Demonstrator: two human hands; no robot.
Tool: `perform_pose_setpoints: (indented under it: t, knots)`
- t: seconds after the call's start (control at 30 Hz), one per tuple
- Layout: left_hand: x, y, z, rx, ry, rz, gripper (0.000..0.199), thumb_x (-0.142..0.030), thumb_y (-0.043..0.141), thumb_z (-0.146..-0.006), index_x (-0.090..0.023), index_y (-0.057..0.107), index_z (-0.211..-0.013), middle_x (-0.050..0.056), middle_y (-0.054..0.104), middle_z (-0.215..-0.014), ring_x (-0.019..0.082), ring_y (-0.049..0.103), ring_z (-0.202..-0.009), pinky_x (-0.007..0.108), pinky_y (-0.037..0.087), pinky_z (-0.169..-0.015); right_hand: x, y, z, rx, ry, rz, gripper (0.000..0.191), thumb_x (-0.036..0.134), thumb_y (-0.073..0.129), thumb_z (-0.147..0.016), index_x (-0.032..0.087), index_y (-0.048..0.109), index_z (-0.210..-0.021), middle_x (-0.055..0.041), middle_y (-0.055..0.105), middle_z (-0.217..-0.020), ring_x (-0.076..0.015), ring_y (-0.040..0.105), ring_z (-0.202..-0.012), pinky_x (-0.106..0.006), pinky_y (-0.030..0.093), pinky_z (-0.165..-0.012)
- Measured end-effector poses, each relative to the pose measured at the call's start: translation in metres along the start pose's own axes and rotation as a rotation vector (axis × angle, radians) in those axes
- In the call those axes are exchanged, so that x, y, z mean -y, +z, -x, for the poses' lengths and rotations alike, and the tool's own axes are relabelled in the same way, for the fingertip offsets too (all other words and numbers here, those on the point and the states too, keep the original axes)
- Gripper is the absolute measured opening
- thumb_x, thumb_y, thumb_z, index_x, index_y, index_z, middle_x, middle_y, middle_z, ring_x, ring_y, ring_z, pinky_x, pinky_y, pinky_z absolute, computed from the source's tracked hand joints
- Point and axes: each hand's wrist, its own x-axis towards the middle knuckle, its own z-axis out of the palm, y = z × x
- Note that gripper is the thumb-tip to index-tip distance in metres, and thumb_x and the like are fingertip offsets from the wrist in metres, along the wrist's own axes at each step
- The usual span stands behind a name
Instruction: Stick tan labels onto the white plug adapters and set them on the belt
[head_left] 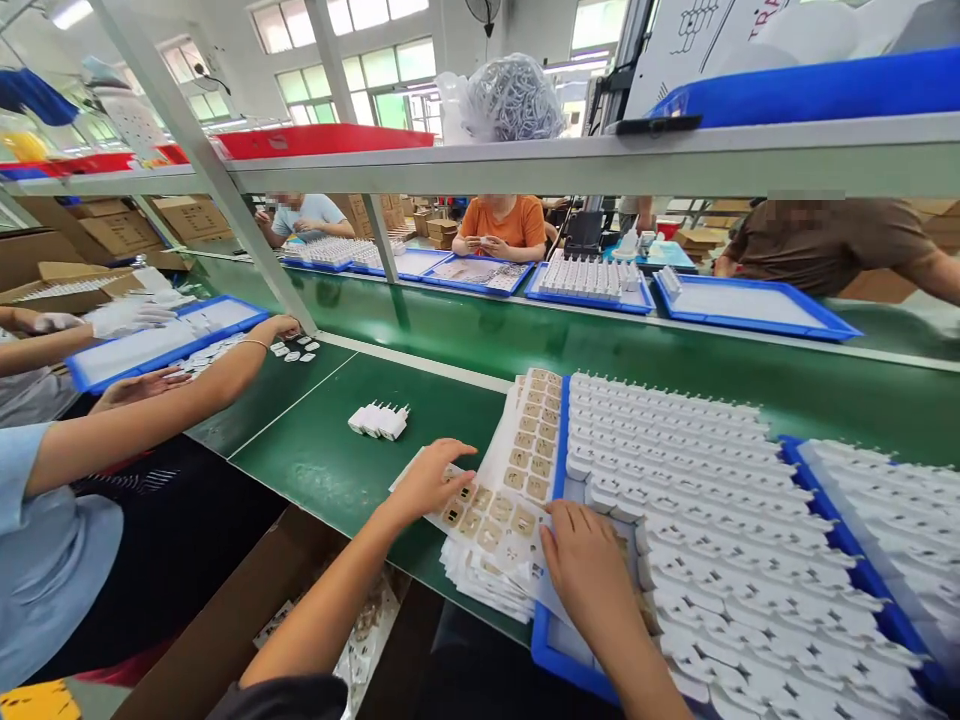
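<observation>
A sheet of beige-and-white labels (491, 520) lies at a slant over a pile of similar sheets (480, 585). My left hand (431, 485) is over the sheet's left part, its thumb and fingers apart; whether they touch it is unclear. At the sheet's right end, my right hand (589, 560) has its thumb and fingers closed on the edge. Further back lie more label sheets (534, 440) against a blue tray (564, 430). This tray holds rows of white plug adapters (697, 500). A small group of white plug adapters (379, 420) lies on the green table, left of the sheets.
A second blue tray (832, 500) of adapters stands at right. At left, a co-worker's arm (165, 420) reaches over small white parts (294, 348). A metal shelf (570, 165) spans overhead, its post (255, 240) meeting the table. Co-workers sit across the green belt (450, 330).
</observation>
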Motion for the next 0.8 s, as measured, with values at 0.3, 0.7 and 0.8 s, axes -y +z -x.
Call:
perform_pose_setpoints:
  t: [0.3, 0.7, 0.8]
  knots:
    - [-0.049, 0.018, -0.011, 0.208, 0.185, 0.202, 0.04, -0.028, 0.072, -0.085, -0.023, 0.065, -0.124, 0.01, 0.065, -0.127, 0.026, 0.054, -0.12, 0.043, 0.042, -0.107, 0.001, 0.006, 0.0, 0.059, 0.141, -0.022, 0.015, 0.023, 0.058, -0.091, 0.021, 0.061, -0.105, -0.0108, 0.064, -0.094, -0.0295, 0.064, -0.079, -0.041, 0.049, -0.07]
    - [-0.066, -0.007, -0.022, 0.371, 0.022, 0.513, 0.017, -0.032, 0.067, -0.086, -0.017, 0.067, -0.094, 0.005, 0.07, -0.094, 0.02, 0.063, -0.091, 0.036, 0.05, -0.089, 0.005, -0.03, -0.013, -0.134, -0.039, -0.247, 0.02, 0.017, 0.052, -0.097, 0.02, 0.066, -0.11, -0.0087, 0.066, -0.1, -0.0261, 0.062, -0.092, -0.04, 0.048, -0.08]
    - [-0.072, -0.006, -0.022, 0.403, -0.011, 0.604, 0.019, -0.034, 0.066, -0.086, -0.016, 0.064, -0.092, 0.004, 0.068, -0.09, 0.017, 0.064, -0.084, 0.03, 0.052, -0.08, 0.009, -0.034, -0.015, -0.159, -0.121, -0.223, 0.02, 0.014, 0.055, -0.096, 0.021, 0.068, -0.109, -0.0093, 0.066, -0.103, -0.027, 0.06, -0.094, -0.043, 0.046, -0.082]
